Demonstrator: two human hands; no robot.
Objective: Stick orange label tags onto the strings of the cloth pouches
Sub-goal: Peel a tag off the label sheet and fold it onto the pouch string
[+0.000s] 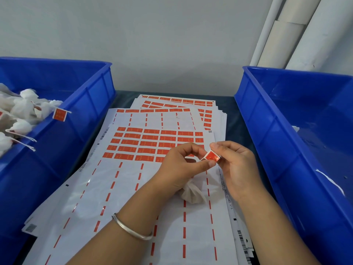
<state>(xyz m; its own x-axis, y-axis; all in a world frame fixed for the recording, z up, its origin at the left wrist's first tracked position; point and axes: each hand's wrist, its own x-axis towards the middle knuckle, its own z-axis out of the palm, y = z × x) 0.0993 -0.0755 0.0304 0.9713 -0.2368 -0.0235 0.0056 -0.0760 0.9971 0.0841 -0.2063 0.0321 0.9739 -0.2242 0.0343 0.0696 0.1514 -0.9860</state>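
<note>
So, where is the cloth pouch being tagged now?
In the head view, the cloth pouch hangs below the left hand, centre-right, over the label sheet.

Label sheets lie stacked on the counter between two bins; the left bin holds pouches.

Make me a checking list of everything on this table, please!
Surface: dark table, mostly covered by a stack of sticker sheets.
Job's things: orange label tag pinched by both hands; cloth pouch hangs under the left hand; left blue bin holds tagged pouches; rows of orange labels remain on the top sheet.
Clutter: right blue bin, contents mostly hidden.
Grippers: left hand and right hand both pinch the tag.
Cables: nothing seen.
Surroundings: pale wall; white pipes at the right.
</note>
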